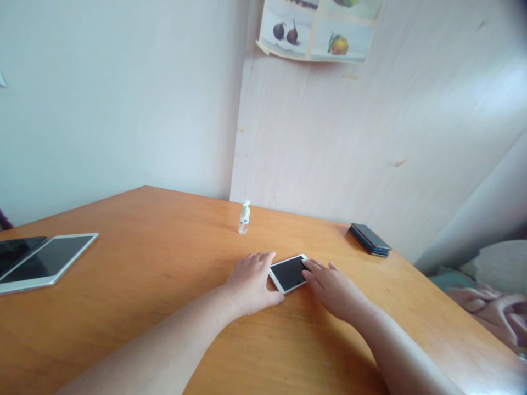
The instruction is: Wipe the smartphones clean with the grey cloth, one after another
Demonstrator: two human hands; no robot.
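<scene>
A white-framed smartphone [289,274] with a dark screen lies face up on the wooden table. At its left end is my left hand [252,284], its thumb and fingers spread around that edge; the thumb is by the near corner. My right hand [331,286] reaches over the phone's right end with fingers stretched out and fingertips on the screen near its edge. I cannot make out anything held under those fingertips. A small clear pump bottle [244,223] with a pale green top stands upright beyond the phone.
On the table's left side lie a white tablet [47,260] and a dark flat device [18,249] beside it. A stack of dark phones or cases [369,240] sits at the back right. Behind the table [156,236] rises a wall with a fruit poster [319,30]. Crumpled fabric [489,307] is at right.
</scene>
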